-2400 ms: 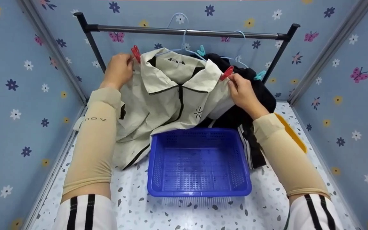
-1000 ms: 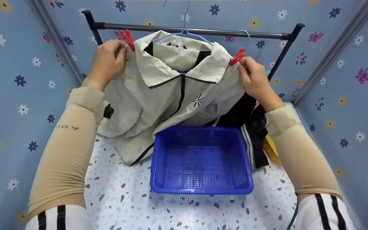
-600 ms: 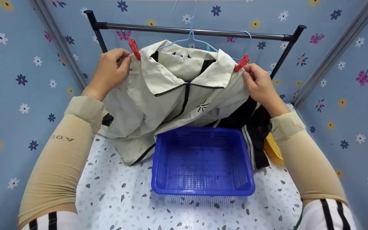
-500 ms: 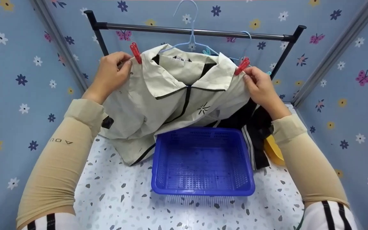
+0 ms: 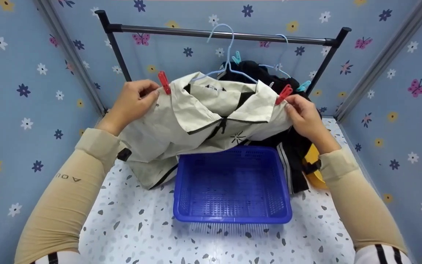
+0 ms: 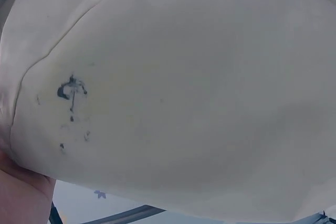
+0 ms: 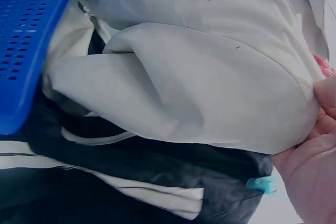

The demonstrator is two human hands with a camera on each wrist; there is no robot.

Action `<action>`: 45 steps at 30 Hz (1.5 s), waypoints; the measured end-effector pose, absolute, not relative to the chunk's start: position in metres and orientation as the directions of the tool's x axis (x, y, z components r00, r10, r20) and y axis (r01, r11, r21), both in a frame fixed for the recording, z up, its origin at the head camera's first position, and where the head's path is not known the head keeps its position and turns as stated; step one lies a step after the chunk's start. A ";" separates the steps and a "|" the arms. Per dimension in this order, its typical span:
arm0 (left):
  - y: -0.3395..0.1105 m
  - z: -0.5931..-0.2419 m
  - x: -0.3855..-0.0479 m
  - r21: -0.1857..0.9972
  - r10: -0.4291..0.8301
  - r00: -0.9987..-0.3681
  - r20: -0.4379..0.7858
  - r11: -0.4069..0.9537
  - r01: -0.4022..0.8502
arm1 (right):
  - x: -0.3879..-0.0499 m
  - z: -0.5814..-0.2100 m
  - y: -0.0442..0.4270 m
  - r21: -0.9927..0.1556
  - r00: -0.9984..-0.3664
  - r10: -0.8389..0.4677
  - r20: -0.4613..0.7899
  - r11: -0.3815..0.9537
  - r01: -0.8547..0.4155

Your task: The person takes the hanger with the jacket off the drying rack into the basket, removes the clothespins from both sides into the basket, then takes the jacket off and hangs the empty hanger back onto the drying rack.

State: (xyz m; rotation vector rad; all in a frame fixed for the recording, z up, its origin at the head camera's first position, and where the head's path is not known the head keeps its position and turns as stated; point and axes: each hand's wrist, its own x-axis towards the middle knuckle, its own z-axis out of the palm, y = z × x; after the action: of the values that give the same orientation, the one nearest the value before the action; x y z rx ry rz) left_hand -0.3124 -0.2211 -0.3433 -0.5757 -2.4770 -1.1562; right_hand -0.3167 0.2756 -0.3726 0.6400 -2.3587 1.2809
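Note:
A cream jacket point(image 5: 203, 135) with a black zip is stretched between both hands. The left hand point(image 5: 132, 102) pinches its shoulder beside a red clip point(image 5: 164, 83); the right hand point(image 5: 308, 119) pinches the other shoulder by a second red clip point(image 5: 284, 94). Inside the collar is a light blue hanger point(image 5: 228, 64), its hook up at the rack's bar. Dark marks show on the jacket cloth point(image 6: 184, 93) in the left wrist view, with part of the left hand point(image 6: 23, 192) at the corner. The right wrist view shows the right hand point(image 7: 312, 166) gripping the jacket's edge point(image 7: 226, 98).
A black rack bar point(image 5: 181, 33) crosses the back. Black clothing point(image 5: 291, 146) with turquoise clips point(image 5: 303, 86) hangs on another hanger point(image 5: 282, 71) at the right. A blue basket point(image 5: 233, 220) stands on the speckled floor point(image 5: 152, 231), and a yellow object point(image 5: 316, 179) lies behind the right sleeve.
Both hands have lowered the jacket, clips and hanger, after raising them earlier. The hanger hook has come down from above the view to the bar. More of the black clothing shows behind.

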 end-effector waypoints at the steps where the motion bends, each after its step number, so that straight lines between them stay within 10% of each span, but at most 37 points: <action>1: -0.220 -0.346 -0.311 0.640 0.225 -0.857 0.464 0.584 0.500 | -0.315 -0.376 0.277 -0.678 -0.825 -0.206 0.526 0.484 -0.553; 45: -0.201 -0.464 -0.261 0.773 0.363 -0.886 0.289 0.458 0.440 | -0.251 -0.472 0.314 -0.794 -0.897 -0.232 0.377 0.418 -0.442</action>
State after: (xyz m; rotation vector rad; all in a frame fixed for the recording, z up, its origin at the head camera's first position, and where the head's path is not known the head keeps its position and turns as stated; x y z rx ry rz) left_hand -0.2613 -0.2014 -0.4641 -0.7212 -2.6103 -1.4220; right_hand -0.2507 0.3138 -0.4718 0.5938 -2.4627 1.4743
